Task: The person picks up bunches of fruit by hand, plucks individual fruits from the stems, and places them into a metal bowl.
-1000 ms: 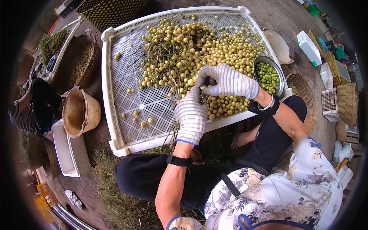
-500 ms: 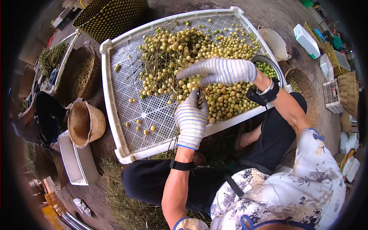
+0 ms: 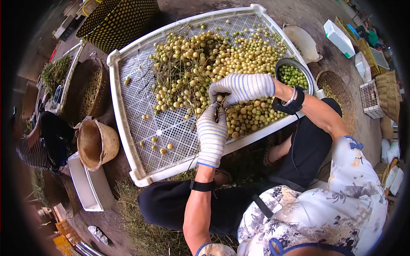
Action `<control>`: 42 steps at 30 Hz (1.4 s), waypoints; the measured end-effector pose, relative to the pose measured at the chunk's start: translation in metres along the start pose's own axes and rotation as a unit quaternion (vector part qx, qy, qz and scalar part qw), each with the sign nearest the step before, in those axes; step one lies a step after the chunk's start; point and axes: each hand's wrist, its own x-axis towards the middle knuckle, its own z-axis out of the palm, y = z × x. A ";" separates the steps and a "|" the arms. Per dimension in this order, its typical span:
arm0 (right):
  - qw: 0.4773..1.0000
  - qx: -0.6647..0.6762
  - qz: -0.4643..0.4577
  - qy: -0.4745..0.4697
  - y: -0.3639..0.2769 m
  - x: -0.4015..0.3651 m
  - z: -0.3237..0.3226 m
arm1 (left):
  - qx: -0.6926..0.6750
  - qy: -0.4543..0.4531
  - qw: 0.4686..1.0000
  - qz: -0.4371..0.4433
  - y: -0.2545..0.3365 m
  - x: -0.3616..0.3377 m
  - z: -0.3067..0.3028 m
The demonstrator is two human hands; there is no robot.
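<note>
Small round yellow-green fruits (image 3: 247, 59) lie heaped on a white perforated tray (image 3: 171, 130), some still on thin brown stems (image 3: 173, 70). Both my hands wear white gloves with blue stripes and meet over the tray's near part. My left hand (image 3: 212, 130) is closed on a stem, its thumb and fingertips pressed together. Just above it, my right hand (image 3: 243, 88) is closed around a fruit at that stem, the fruit showing between its fingers. A metal bowl (image 3: 310, 81) of greener fruits stands at the tray's right edge.
A yellow-black woven basket (image 3: 115, 25) stands behind the tray. To the left are a brown bucket (image 3: 109, 143), a white bin (image 3: 92, 183) and a seated person (image 3: 36, 145). Cut stems (image 3: 145, 222) lie on the floor. A wicker basket (image 3: 344, 102) stands at right.
My right hand has drawn its spread fingers in and come down to my left fingertips, closing on a fruit. The metal bowl shows more fully. The whole view has shifted slightly.
</note>
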 end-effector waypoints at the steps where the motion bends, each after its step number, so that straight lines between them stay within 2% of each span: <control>1: 1.000 -0.016 -0.003 0.022 0.002 -0.001 0.003 | -0.020 -0.002 1.000 -0.010 -0.002 0.001 0.001; 3: 0.998 -0.014 0.001 0.053 -0.001 -0.001 0.004 | -0.055 -0.017 0.997 -0.060 0.002 0.005 0.000; 6: 0.997 0.070 0.007 0.040 0.004 -0.003 0.003 | -0.020 -0.020 0.999 -0.021 0.002 0.005 -0.001; 7: 0.994 0.097 0.036 0.030 0.006 -0.005 0.001 | -0.026 -0.021 0.999 -0.025 0.004 0.004 0.000; 10: 0.973 0.217 0.049 0.063 0.005 -0.009 -0.006 | -0.145 -0.017 0.987 -0.065 0.003 0.005 0.001; 11: 0.959 0.256 0.097 0.078 0.005 -0.010 -0.008 | -0.186 -0.027 0.978 -0.091 0.014 0.005 -0.004; 15: 0.951 0.285 0.073 0.100 0.018 -0.008 -0.002 | -0.165 -0.023 0.984 -0.070 0.009 0.009 -0.004; 19: 0.949 0.290 0.087 0.088 0.013 -0.014 0.000 | -0.086 -0.022 0.995 -0.034 0.003 0.004 0.000; 22: 0.946 0.307 0.066 0.079 0.011 -0.016 0.002 | -0.077 -0.019 0.996 -0.029 -0.006 0.007 0.004; 23: 0.949 0.300 0.062 0.074 0.011 -0.017 0.001 | -0.115 -0.004 0.993 -0.038 -0.001 0.009 0.003; 27: 0.954 0.289 0.066 0.036 0.009 -0.018 -0.008 | -0.171 -0.048 0.979 -0.100 0.016 0.006 -0.008; 30: 0.951 0.301 0.072 -0.007 0.012 -0.015 -0.015 | -0.182 -0.062 0.974 -0.120 0.022 0.007 -0.010; 32: 0.966 0.248 0.061 -0.021 0.009 -0.012 -0.020 | -0.172 -0.063 0.976 -0.115 0.017 0.008 -0.010; 34: 0.976 0.212 0.049 -0.010 0.001 -0.011 -0.022 | -0.160 -0.065 0.979 -0.112 0.017 0.006 -0.012; 35: 0.980 0.193 0.043 -0.005 -0.002 -0.011 -0.021 | -0.213 -0.061 0.966 -0.134 0.027 0.006 -0.017; 36: 0.978 0.203 0.039 0.007 -0.004 -0.013 -0.019 | -0.198 -0.052 0.967 -0.150 0.042 0.003 -0.024; 38: 0.974 0.222 0.030 0.031 -0.006 -0.014 -0.017 | -0.238 -0.047 0.958 -0.155 0.033 0.006 -0.023; 42: 0.976 0.212 0.032 0.028 -0.003 -0.015 -0.011 | -0.202 -0.052 0.968 -0.142 0.030 0.002 -0.022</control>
